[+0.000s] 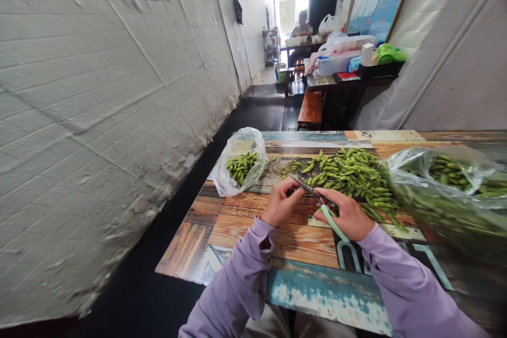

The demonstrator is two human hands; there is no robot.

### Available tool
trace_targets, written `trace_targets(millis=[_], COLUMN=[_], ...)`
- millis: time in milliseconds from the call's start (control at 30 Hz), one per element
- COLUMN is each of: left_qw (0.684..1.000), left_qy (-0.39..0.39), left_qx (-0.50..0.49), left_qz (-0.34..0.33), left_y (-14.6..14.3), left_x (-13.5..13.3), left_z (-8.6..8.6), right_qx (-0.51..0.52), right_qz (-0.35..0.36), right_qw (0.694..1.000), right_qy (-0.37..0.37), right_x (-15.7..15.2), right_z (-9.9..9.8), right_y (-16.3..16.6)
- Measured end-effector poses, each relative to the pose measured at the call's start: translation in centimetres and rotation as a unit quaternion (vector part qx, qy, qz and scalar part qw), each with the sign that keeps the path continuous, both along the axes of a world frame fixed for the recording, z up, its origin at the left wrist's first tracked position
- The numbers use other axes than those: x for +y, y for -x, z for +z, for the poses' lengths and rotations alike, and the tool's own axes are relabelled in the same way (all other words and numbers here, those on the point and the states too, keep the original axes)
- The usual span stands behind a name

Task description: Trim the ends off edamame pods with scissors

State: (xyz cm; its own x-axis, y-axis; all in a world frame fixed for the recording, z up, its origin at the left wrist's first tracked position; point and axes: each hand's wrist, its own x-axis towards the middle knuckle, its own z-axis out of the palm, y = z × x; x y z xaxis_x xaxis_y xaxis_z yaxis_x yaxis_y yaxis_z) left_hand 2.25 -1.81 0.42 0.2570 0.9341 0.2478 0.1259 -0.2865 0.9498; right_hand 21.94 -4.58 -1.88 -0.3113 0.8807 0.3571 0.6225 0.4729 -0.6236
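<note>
My right hand is wrapped around scissors with pale green handles, their blades pointing left toward my other hand. My left hand is closed in a pinch beside the blade tips, on what looks like a green soybean pod, mostly hidden by the fingers. Just beyond the scissors spreads a heap of green soybean pods. Small trimmed bits lie left of the heap. A clear plastic bag to the left contains more pods.
A large clear bag of pods stands at the table's right. The patchwork wooden table has a white brick wall to its left. Behind are a bench, a laden second table and a seated person.
</note>
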Motion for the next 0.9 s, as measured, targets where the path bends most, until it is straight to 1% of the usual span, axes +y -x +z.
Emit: trace_targets(millis=[233, 433, 500, 567, 667, 733, 800, 900], left_qw=[1.0, 0.999, 0.999, 0.995, 0.973, 0.956, 0.948, 0.945], left_qy=[-0.016, -0.021, 0.001, 0.049, 0.144, 0.189, 0.206, 0.207], left_qx=[0.008, -0.006, -0.03, -0.079, -0.177, -0.22, -0.238, -0.249], left_qz=[-0.006, 0.032, 0.034, 0.036, 0.045, 0.05, 0.05, 0.041], left_y=[-0.01, 0.01, 0.01, 0.02, 0.04, 0.03, -0.01, -0.06], left_x=[-0.02, 0.07, 0.2, 0.31, 0.33, 0.24, 0.12, 0.02], left_z=[0.36, 0.25, 0.03, -0.13, -0.06, 0.18, 0.45, 0.67], right_qx=[0.017, 0.023, 0.023, 0.025, 0.027, 0.024, 0.017, 0.001], right_qz=[0.002, 0.002, -0.006, -0.02, -0.048, -0.054, -0.047, -0.028], right_qw=[1.0, 1.0, 1.0, 0.999, 0.998, 0.998, 0.998, 0.999], right_qy=[0.001, 0.001, 0.001, -0.002, -0.012, -0.019, -0.024, -0.029], right_x=[0.1, 0.38, 0.47, 0.56, 0.61, 0.55, 0.46, 0.35], right_z=[-0.13, -0.53, -0.67, -0.75, -0.69, -0.55, -0.41, -0.37], right_y=[-0.16, -0.42, -0.44, -0.45, -0.45, -0.42, -0.37, -0.28])
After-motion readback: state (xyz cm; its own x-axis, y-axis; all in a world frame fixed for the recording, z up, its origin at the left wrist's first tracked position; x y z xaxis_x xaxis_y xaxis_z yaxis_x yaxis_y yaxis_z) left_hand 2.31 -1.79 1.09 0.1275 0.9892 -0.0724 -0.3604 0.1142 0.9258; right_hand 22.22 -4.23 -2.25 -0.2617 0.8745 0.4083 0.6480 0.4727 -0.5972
